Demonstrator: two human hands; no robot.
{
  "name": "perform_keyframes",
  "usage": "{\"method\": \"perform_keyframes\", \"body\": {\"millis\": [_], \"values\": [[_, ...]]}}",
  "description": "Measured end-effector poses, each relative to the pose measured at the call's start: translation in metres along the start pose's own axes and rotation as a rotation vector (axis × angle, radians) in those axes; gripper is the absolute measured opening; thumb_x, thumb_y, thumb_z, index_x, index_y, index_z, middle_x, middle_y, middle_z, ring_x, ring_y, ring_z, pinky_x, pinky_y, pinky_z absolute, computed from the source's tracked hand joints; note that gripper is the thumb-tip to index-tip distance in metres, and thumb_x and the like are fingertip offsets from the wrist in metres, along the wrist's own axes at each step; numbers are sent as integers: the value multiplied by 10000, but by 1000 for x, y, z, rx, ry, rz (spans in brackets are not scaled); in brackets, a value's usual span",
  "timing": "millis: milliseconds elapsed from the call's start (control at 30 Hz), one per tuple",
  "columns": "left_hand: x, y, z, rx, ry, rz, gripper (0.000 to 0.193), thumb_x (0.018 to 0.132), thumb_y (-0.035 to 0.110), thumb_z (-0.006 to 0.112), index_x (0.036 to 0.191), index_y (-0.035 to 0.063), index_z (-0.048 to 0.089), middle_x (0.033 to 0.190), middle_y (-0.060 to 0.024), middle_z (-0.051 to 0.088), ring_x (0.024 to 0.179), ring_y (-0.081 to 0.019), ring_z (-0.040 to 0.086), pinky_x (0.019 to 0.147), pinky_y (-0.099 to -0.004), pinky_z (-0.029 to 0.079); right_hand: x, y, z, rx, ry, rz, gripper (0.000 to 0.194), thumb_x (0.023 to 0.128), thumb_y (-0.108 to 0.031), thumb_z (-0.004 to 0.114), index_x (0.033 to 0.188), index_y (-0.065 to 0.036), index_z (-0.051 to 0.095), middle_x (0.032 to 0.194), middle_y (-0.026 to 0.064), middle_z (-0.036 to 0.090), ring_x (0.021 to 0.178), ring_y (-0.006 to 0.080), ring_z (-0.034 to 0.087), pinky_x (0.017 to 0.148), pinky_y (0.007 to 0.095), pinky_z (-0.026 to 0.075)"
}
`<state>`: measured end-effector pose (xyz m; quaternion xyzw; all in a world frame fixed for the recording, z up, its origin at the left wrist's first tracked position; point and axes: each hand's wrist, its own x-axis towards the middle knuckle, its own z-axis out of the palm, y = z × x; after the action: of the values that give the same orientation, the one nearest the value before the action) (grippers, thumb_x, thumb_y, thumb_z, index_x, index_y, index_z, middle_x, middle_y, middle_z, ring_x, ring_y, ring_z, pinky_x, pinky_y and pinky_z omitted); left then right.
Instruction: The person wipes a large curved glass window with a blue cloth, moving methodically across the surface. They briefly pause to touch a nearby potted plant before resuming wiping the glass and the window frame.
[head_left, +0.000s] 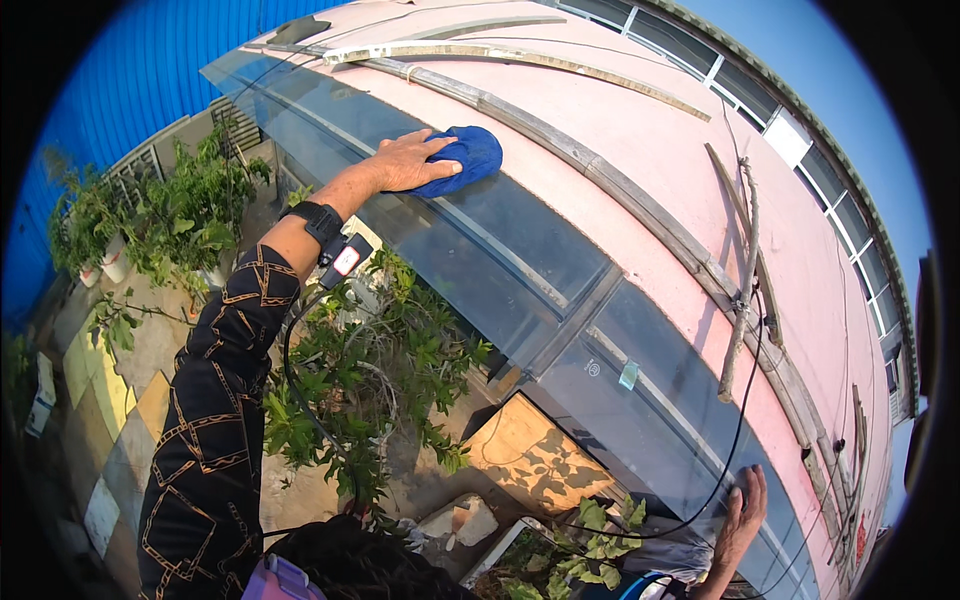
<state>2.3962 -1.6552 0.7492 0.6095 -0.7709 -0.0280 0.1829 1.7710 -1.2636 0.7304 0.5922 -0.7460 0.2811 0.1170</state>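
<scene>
My left hand (417, 160) presses a folded blue cloth (472, 154) against a glass canopy pane (517, 232), near its edge along the pink wall. The black sleeve (225, 375) has a gold chain pattern. A black strap with a small device (322, 221) circles that wrist. Toward the lower right, my right hand (746, 502) lies flat on another glass pane (652, 397), holding nothing. A small pale-green sticker (629, 374) sits on this pane. Between the panes runs a grey frame bar (577, 322).
A long bamboo pole (570, 154) runs along the pink wall (615, 150), with wooden sticks (750, 262) by it. A black cable (739, 435) crosses the glass. Below are leafy plants (360, 330), a sunlit board (536, 454) and dark hair (360, 562) at the bottom rim.
</scene>
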Motion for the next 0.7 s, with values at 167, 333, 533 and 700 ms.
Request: {"method": "perform_keyframes", "body": {"millis": [167, 333, 533, 700], "values": [[-29, 56, 3, 11, -18, 27, 896, 873, 813, 419, 1564, 247, 350, 1607, -225, 279, 1496, -384, 259, 1165, -610, 206, -1, 6, 2, -124, -16, -57, 438, 1024, -374, 512, 1364, -105, 581, 1485, 152, 499, 1376, 338, 448, 1132, 467, 297], [-59, 133, 17, -81, -42, 217, 807, 897, 723, 511, 1533, 238, 405, 1587, -228, 315, 1484, -390, 274, 1170, -567, 210, -1, 14, 5, -155, 7, -123, 455, 1030, -402, 494, 1376, -115, 570, 1482, 147, 500, 1379, 328, 448, 1133, 464, 298], [-125, 217, 44, -136, -51, 629, 743, 902, 651, 576, 1489, 208, 470, 1573, -252, 310, 1483, -398, 262, 1169, -582, 215, -4, 16, 3, -142, 8, -119, 472, 1032, -427, 489, 1386, -125, 568, 1491, 130, 493, 1392, 304, 439, 1139, 462, 286], [-149, 198, 38, -195, 36, 728, 625, 930, 511, 626, 1461, 206, 503, 1581, -227, 314, 1476, -398, 275, 1178, -569, 243, -2, 19, 2, -114, 6, -125, 477, 1027, -442, 494, 1378, -131, 577, 1486, 134, 501, 1385, 317, 446, 1132, 456, 299]]}}
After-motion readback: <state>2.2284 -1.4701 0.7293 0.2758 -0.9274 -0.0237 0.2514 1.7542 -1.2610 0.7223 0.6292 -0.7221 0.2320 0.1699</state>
